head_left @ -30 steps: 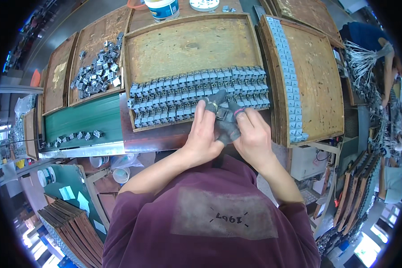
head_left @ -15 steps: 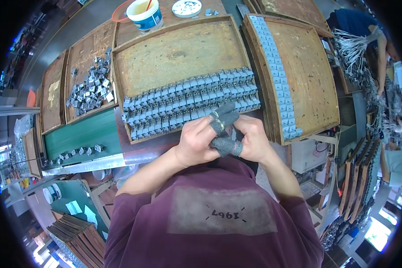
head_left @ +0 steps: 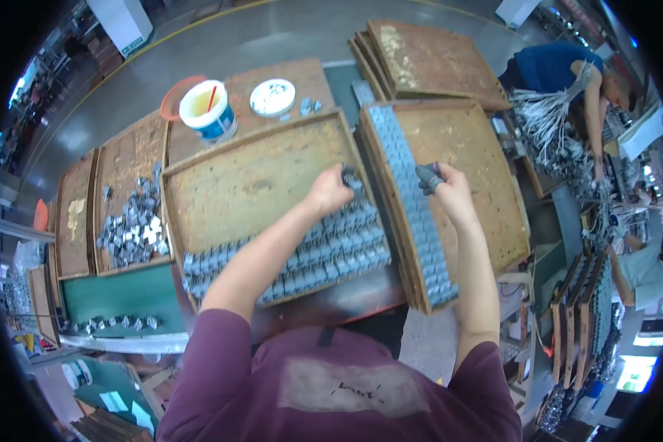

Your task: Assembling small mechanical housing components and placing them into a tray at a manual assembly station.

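Observation:
My left hand reaches over the right side of a shallow wooden tray, at the far edge of its rows of small grey metal parts. Its fingers, dark-covered at the tips, are bent closed; whatever lies in them is hidden. Above the neighbouring wooden tray on the right, my right hand is raised with its fingers pressed together. Dark grey covers wrap its fingertips, and I cannot make out what they hold. Just left of that hand runs a band of small light-grey blocks along the tray's left side.
A heap of loose metal parts fills another tray on the left. Behind stand a white-and-blue bucket and a round white lid with small pieces. Several parts line the green surface. A co-worker bends over wires at right.
My hands, together in front of my chest before, have parted and moved forward: the left to the rows' far edge, the right over the right tray. The view has shifted, showing more floor behind.

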### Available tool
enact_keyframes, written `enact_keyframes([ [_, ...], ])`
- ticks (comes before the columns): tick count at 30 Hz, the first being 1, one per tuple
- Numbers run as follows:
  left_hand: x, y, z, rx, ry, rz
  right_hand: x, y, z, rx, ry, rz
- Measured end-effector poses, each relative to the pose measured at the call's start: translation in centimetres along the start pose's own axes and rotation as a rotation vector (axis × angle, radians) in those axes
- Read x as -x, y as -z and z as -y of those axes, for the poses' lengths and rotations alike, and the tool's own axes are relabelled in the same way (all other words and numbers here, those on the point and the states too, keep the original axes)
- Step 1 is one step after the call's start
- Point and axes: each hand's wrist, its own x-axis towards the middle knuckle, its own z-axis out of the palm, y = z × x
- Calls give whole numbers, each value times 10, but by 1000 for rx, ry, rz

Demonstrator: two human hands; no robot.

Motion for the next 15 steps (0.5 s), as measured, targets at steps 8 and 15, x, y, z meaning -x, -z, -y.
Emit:
enact_keyframes([
  [8,-4,-6,-6,-67,87,112,-163,-11,-56,205,0,-165],
  [15,14,-21,-6,-62,-74,-10,-222,-45,-50,139,-184,-195],
])
